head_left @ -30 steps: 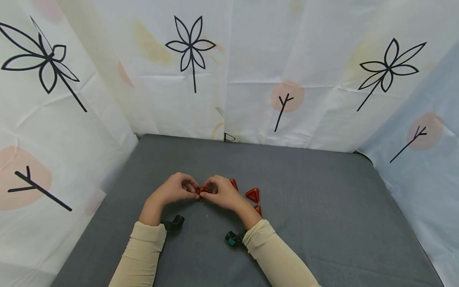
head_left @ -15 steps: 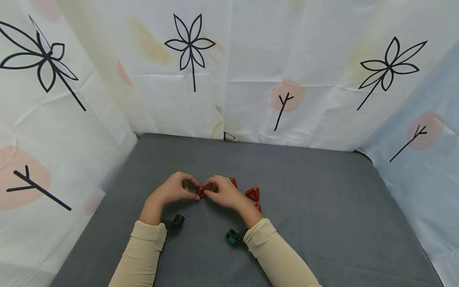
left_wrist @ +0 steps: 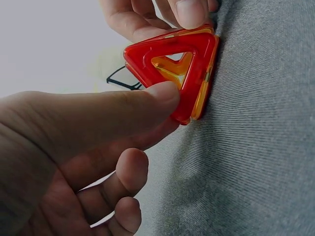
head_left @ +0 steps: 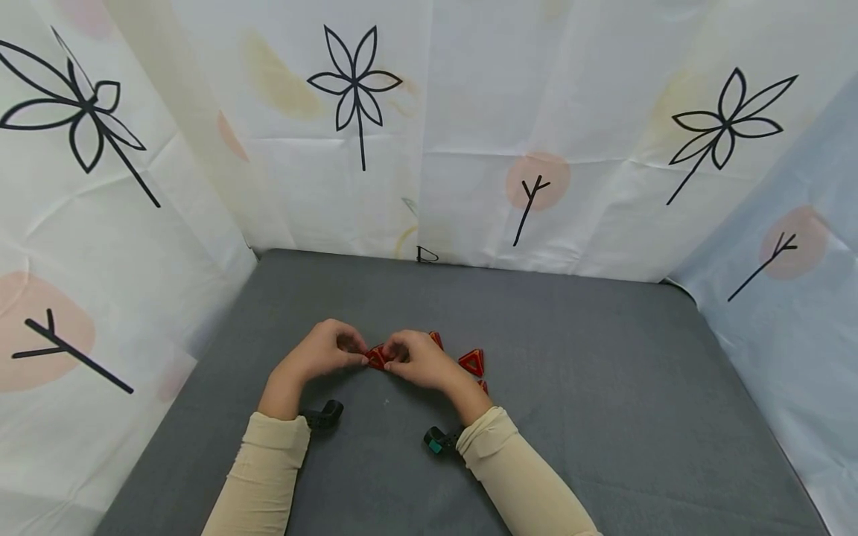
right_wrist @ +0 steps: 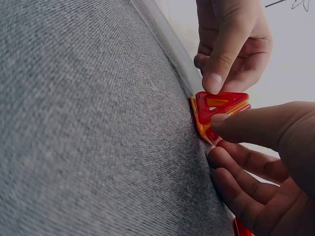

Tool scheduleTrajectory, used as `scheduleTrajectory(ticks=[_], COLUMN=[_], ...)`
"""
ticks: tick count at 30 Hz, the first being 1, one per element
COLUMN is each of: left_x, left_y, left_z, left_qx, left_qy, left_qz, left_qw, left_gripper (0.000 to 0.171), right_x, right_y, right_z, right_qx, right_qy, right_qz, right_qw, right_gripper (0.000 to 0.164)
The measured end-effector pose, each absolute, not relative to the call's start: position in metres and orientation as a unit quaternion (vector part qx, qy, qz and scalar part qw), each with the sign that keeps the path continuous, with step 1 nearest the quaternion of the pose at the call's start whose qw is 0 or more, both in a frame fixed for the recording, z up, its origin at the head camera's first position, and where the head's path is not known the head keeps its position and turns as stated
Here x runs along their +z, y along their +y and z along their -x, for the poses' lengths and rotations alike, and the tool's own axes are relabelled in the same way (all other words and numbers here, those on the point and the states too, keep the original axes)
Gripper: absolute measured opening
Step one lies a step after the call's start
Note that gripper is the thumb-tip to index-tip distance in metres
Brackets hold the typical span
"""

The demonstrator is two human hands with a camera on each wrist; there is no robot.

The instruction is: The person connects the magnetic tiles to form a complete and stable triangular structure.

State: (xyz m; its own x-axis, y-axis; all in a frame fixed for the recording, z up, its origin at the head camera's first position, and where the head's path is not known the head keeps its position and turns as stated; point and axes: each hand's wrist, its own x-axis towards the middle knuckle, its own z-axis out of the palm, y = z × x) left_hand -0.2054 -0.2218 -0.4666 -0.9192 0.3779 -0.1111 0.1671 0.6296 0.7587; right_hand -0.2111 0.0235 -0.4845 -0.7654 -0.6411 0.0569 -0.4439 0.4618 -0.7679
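Observation:
Between my two hands, red and orange see-through triangular tiles (left_wrist: 197, 73) stand joined as a small pyramid-like piece on the grey cloth. In the left wrist view, a red triangular frame with an open centre faces the camera, orange edges behind it. My left hand (head_left: 322, 350) pinches one corner between thumb (left_wrist: 165, 96) and forefinger, its other fingers curled loosely. From the other side, my right hand (head_left: 422, 361) pinches the same piece, its thumb (right_wrist: 224, 125) lying on a red face. The fingers hide part of the piece.
Just right of my right hand lie more red triangular pieces, one whole in view (head_left: 472, 362) and two partly hidden behind the hand and wrist. Grey cloth (head_left: 603, 409) covers the table. Patterned white curtains (head_left: 469, 112) rise at the back and sides.
The triangular piece has turned a little between my fingers, and more of its red front face shows. My left fingers have shifted slightly left; both arms stay nearly still.

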Motion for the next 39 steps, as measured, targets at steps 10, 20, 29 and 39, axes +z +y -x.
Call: scheduleTrajectory(ticks=[10,20,29,39], left_x=[-0.467,-0.466,-0.4653,-0.4651], left_y=[-0.2219,-0.2206,-0.2191,-0.2194], left_z=[0.2054,0.2057,0.2053,0.2058], left_qx=[0.398,0.385,0.379,0.378], left_qy=[0.896,0.903,0.907,0.906], left_qz=[-0.146,-0.144,-0.129,-0.129], left_qw=[0.131,0.126,0.131,0.139], left_gripper=[0.006,0.005,0.004,0.005], right_x=[-0.4854,-0.4864,-0.486,-0.4864], right_y=[0.0227,0.0207,0.0184,0.0174], right_z=[0.2097,0.209,0.2085,0.2095], right_qx=[-0.38,-0.361,-0.347,-0.336], right_qy=[0.858,0.868,0.87,0.871], right_qz=[0.324,0.322,0.332,0.344], right_qw=[0.116,0.115,0.11,0.101], right_gripper=[0.011,0.011,0.009,0.012])
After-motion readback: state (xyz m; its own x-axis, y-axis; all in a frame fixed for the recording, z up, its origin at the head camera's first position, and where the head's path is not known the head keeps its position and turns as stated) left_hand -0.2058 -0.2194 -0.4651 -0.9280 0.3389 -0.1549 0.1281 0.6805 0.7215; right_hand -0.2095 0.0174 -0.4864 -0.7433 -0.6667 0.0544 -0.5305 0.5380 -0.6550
